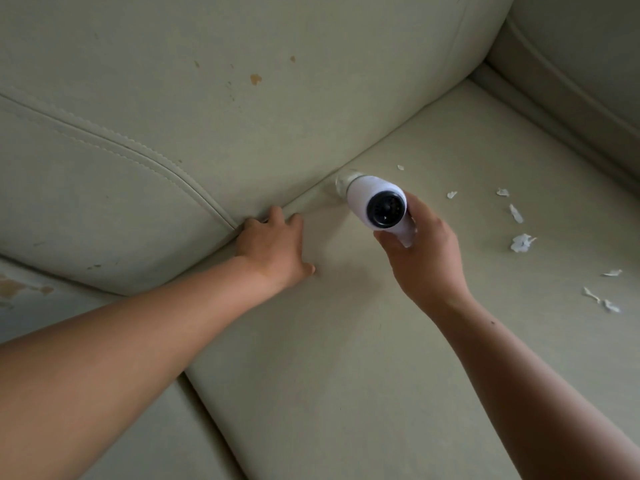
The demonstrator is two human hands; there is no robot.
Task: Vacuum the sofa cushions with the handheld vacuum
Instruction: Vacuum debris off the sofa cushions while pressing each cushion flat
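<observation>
A white handheld vacuum with a dark round rear end points away from me, its clear nozzle pushed into the crease between the seat cushion and the back cushion. My right hand grips the vacuum's handle from below. My left hand presses flat on the seat cushion, with its fingertips at the crease, left of the nozzle. Several white paper scraps lie on the seat to the right of the vacuum.
The cream sofa's padded armrest rises at the right. A second seat cushion adjoins at lower left. Brown worn spots mark the back cushion, and peeled patches show at the far left.
</observation>
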